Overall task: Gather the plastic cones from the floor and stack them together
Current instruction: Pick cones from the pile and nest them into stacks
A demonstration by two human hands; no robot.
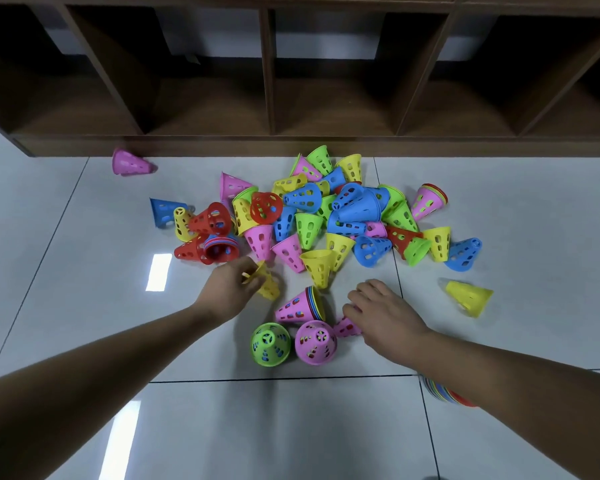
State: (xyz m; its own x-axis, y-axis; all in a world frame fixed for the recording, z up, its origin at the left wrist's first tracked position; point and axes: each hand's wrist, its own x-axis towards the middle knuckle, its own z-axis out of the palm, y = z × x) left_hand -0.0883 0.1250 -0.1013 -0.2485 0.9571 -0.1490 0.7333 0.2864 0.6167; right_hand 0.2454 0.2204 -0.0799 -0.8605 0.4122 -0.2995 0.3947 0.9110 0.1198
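Many cones (357, 206) lay at twelve o'clock.
Left hand (226, 289) pinched a yellow cone (270, 288); right hand (387, 314) grip unclear.

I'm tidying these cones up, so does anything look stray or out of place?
Yes. A pink cone lies on its side far left by the shelf, well apart from the pile. A lone yellow cone lies tipped over at the right, also apart. Nothing looks broken.

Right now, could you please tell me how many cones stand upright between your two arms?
2: the green cone and, to its right, the pink cone, both standing narrow end up. The right hand may hide another.
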